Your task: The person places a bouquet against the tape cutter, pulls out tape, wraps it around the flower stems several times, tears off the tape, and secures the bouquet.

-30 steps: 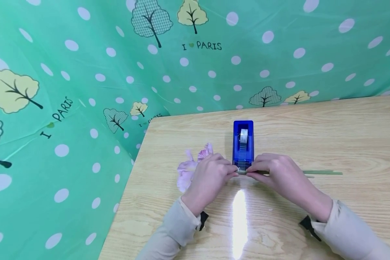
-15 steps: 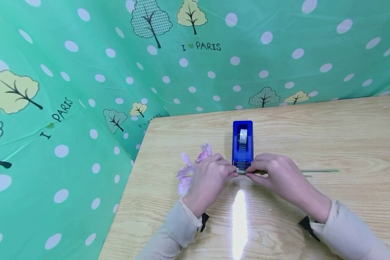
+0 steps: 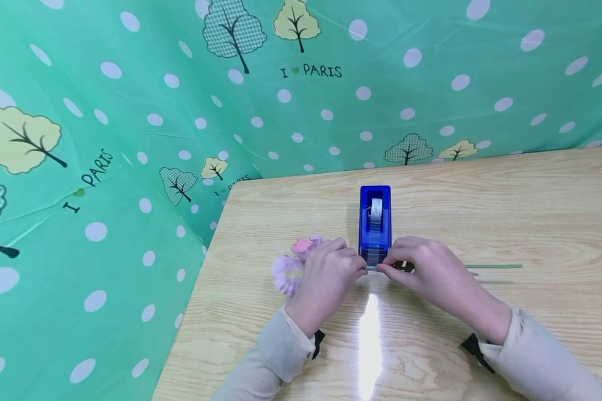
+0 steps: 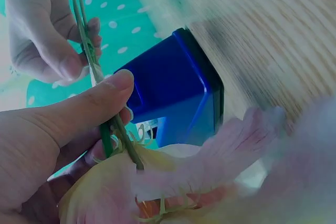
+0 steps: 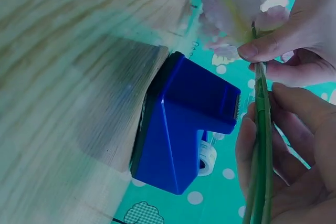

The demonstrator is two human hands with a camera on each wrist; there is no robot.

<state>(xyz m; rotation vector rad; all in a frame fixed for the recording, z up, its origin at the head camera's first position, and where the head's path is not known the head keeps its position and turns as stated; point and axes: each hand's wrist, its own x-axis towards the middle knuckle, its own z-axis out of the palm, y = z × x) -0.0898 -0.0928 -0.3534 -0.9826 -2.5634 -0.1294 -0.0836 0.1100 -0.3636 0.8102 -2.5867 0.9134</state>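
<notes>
Rotated lilac flowers (image 3: 287, 274) since the earlier frame, left of centre. Pinches green stems (image 5: 261, 108) with left hand (image 3: 326, 281) and right hand (image 3: 433, 270), centre, near blue tape dispenser (image 5: 176, 116). Bundled, seemingly part-taped.

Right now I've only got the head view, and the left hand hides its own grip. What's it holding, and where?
Observer: Left wrist view: the left hand pinches the green stems just below the pale petals.

Operator: Copy. Are they up against the cutter on the blue dispenser?

Observer: Doesn't look like it. The right wrist view shows a gap between the toothed edge and the stems, though depth is hard to judge.
</notes>
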